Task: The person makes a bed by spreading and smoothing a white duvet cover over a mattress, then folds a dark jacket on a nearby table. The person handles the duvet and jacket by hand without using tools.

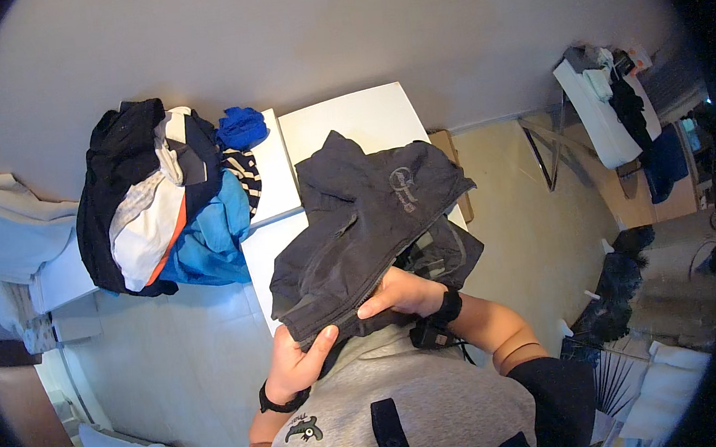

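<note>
A dark grey zip jacket (356, 204) lies spread over a white table (350, 120), its near edge lifted toward my body. My left hand (299, 360) pinches the lower corner by the zip, thumb on top. Farther up the same zipped edge, my right hand (398, 296) grips the fabric with the thumb above and the fingers underneath, hidden. A light logo shows on the jacket's chest, and a small zipped pocket sits below it. Part of a darker patterned lining (436, 252) is visible beyond my right hand.
Left of the jacket rises a heap of clothes (144, 234), with a blue garment (207, 235) and a balled royal blue cloth (241, 127). A cardboard piece (453, 153) stands behind the table's right side. Farther right is a white folding table (602, 116) holding items.
</note>
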Demonstrator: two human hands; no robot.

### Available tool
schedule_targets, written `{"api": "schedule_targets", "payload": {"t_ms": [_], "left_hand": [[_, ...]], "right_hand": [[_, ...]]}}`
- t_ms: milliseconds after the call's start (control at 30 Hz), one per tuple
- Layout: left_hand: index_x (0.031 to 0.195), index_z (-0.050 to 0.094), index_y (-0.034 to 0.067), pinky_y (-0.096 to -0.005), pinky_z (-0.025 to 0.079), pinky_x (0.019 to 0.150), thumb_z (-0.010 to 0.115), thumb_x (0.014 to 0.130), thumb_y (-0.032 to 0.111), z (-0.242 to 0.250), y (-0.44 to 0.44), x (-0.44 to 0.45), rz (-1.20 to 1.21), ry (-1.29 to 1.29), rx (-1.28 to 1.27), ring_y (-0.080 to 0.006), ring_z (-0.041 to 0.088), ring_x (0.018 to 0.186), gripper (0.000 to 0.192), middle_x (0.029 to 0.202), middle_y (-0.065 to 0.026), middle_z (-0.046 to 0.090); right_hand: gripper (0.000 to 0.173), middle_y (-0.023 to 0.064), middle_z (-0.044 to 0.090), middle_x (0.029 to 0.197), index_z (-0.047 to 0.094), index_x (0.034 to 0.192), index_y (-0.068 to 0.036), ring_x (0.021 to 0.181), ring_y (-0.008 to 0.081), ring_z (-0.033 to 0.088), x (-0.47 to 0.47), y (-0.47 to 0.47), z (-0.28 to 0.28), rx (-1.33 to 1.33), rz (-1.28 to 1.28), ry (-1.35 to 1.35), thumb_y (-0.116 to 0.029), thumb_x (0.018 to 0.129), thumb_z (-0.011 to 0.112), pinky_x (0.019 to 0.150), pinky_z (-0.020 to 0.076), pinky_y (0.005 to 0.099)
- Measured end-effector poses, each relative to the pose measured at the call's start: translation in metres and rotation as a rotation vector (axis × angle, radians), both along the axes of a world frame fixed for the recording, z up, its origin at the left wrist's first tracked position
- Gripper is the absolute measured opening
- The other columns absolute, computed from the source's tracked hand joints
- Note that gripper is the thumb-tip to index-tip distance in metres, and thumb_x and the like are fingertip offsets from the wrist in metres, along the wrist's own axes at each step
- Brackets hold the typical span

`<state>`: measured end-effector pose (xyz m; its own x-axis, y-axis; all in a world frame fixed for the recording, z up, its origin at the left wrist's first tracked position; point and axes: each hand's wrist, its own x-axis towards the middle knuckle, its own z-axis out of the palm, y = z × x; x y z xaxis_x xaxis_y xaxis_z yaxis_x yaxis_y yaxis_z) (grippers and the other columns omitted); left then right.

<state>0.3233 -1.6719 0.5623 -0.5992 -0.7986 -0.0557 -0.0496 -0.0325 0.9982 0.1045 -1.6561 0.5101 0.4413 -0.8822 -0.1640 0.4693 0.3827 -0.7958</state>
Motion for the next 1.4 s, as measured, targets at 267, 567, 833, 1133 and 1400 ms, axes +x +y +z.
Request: {"api": "schedule_targets", "payload": {"t_ms": [267,567,833,1133,1400], "left_hand": [[0.109,0.063,-0.005,-0.0305,0.047,0.080,0.060,0.088,0.009,0.005,0.000,-0.005,0.072,-0.064,0.021,-0.0185,0.062,0.090,0.025,0.100,-0.0125,0.068],[0.100,0.065,-0.008,-0.0271,0.048,0.076,0.063,0.086,0.009,0.016,-0.005,0.028,0.342,0.038,0.008,-0.0145,0.062,0.083,0.022,0.094,-0.0103,0.068],[0.110,0.054,-0.005,-0.0396,0.044,0.093,0.060,0.079,0.006,0.007,-0.005,0.101,0.820,0.176,-0.161,-0.0253,0.059,0.097,0.034,0.106,-0.0175,0.062],[0.116,0.053,-0.005,-0.0389,0.048,0.090,0.054,0.090,0.022,0.057,-0.011,0.146,1.308,0.368,-0.352,-0.0298,0.059,0.098,0.037,0.108,-0.0200,0.058],[0.137,0.036,-0.007,-0.0514,0.049,0.094,0.058,0.089,0.016,0.091,-0.023,0.246,1.282,-0.168,-1.045,-0.0428,0.053,0.115,0.058,0.129,-0.0331,0.046]], "right_hand": [[0.055,0.0097,0.058,0.121,0.049,0.126,0.002,0.110,0.0198,0.054,0.007,-0.003,0.015,0.060,-0.045,0.010,-0.005,0.076,0.071,0.098,0.0417,0.0326],[0.036,0.0176,0.061,0.114,0.054,0.114,0.013,0.102,0.0242,0.061,-0.001,-0.003,-0.007,0.307,-0.154,-0.283,0.003,0.080,0.059,0.095,0.0470,0.0343],[0.013,0.0161,0.068,0.093,0.066,0.086,0.010,0.086,0.0204,0.065,-0.051,-0.007,-0.015,0.292,-0.332,-0.073,-0.001,0.078,0.065,0.084,0.0499,0.0299],[0.016,0.0071,0.068,0.093,0.068,0.094,0.004,0.085,0.0129,0.061,-0.107,0.003,-0.045,0.079,-0.446,0.249,-0.004,0.080,0.067,0.081,0.0470,0.0263],[0.012,0.0127,0.067,0.090,0.065,0.088,0.005,0.084,0.0202,0.062,-0.148,0.013,-0.079,-0.056,-0.651,0.009,-0.004,0.079,0.065,0.081,0.0480,0.0316]]}}
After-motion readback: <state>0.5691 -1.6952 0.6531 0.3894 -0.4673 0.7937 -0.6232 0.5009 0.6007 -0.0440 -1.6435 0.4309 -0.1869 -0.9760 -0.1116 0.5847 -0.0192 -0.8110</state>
